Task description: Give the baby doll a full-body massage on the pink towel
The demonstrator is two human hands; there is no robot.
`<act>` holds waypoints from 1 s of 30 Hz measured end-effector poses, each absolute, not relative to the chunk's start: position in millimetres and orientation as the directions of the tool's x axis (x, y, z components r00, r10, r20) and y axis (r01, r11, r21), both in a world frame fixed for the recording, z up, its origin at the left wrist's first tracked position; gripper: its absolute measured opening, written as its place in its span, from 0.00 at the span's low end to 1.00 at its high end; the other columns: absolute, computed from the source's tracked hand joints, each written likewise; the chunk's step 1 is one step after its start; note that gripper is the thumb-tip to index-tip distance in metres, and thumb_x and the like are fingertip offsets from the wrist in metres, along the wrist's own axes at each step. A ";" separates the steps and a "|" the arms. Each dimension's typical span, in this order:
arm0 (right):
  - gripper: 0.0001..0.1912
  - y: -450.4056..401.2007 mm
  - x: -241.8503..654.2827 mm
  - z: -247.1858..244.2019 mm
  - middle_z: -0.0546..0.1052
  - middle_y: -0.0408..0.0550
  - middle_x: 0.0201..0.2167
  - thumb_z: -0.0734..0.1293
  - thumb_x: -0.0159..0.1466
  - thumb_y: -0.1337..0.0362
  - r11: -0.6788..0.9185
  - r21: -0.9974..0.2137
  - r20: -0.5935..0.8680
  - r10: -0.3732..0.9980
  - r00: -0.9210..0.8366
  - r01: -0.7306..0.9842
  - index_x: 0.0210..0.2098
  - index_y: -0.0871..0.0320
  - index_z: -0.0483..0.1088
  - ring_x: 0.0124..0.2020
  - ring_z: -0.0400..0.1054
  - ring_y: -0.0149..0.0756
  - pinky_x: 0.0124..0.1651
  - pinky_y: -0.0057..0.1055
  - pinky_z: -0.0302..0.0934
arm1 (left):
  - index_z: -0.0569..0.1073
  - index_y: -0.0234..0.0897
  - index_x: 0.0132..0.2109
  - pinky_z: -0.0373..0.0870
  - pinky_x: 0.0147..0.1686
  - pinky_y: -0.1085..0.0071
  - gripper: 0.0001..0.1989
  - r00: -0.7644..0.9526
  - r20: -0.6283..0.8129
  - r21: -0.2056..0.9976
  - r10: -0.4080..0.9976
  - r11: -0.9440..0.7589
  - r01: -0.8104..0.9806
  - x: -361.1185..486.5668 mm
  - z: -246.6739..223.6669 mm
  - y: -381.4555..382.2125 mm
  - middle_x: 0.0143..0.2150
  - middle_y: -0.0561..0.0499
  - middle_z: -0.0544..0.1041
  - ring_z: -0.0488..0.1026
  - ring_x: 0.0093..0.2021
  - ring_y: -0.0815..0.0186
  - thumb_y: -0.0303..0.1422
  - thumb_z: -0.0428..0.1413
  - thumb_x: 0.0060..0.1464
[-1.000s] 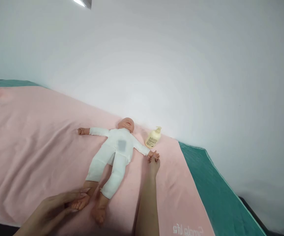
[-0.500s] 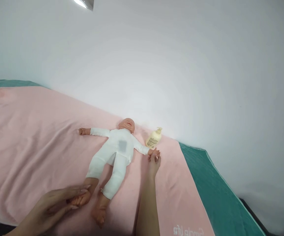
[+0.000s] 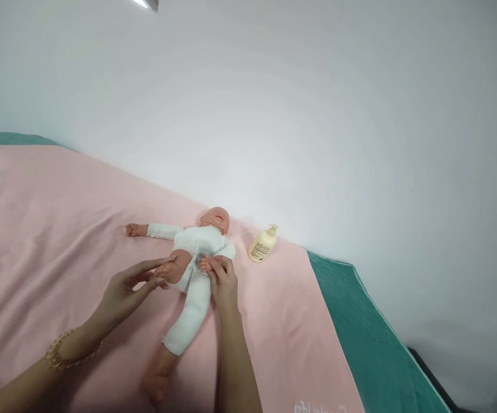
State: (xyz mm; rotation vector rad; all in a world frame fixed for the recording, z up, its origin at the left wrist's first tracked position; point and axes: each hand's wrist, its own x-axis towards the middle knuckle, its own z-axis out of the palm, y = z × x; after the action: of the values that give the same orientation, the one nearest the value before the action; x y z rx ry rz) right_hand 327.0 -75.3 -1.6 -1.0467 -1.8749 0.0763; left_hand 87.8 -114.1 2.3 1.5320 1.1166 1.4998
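Doll's foot (image 3: 165, 272) has neared blanket's far edge (image 3: 145, 190), held between slightly parted left fingers (image 3: 148, 265); right fingers (image 3: 223, 268) pinch doll's hand (image 3: 206, 264).

Doll (image 3: 197, 291) shows a matt cloth body (image 3: 193, 237) and smooth plastic-looking head (image 3: 216, 220); pump bottle (image 3: 262, 246) appears smooth plastic, blanket (image 3: 274, 327) matt cloth.

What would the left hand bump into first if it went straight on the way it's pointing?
The left hand would meet the doll's raised foot, which its fingers touch; depth beyond is unclear.
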 end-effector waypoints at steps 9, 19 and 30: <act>0.17 -73.7 330.4 -4.1 0.71 0.51 0.49 0.62 0.67 0.68 0.596 -0.565 0.692 0.719 -0.066 0.570 0.52 0.50 0.74 0.51 0.69 0.37 0.55 0.35 0.66 | 0.75 0.37 0.51 0.78 0.39 0.64 0.21 -0.016 0.364 0.929 0.931 -0.362 0.080 99.2 2.8 -109.0 0.46 0.44 0.82 0.81 0.32 0.60 0.45 0.59 0.56; 0.27 -71.4 362.0 0.1 0.73 0.56 0.52 0.66 0.62 0.51 0.312 -0.929 0.364 0.684 0.632 0.197 0.56 0.58 0.66 0.36 0.70 0.32 0.39 0.31 0.67 | 0.76 0.44 0.54 0.78 0.44 0.70 0.18 0.034 0.397 0.895 0.917 -0.396 0.205 67.2 -24.9 -156.2 0.53 0.49 0.79 0.80 0.45 0.58 0.42 0.58 0.58; 0.25 -51.9 412.2 -32.4 0.72 0.44 0.23 0.69 0.54 0.40 0.236 -0.960 0.041 0.648 0.760 -0.149 0.30 0.58 0.67 0.26 0.70 0.32 0.29 0.28 0.69 | 0.79 0.65 0.49 0.77 0.46 0.70 0.14 0.228 0.422 0.833 0.877 -0.475 0.283 39.9 -55.5 -212.0 0.48 0.61 0.81 0.81 0.45 0.58 0.43 0.56 0.58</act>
State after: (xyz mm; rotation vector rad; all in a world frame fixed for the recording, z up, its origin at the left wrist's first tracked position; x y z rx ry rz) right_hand 412.2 -51.9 -32.4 -1.2192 -0.4872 0.5771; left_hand 39.9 -212.0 -55.5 1.8908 1.0654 1.2425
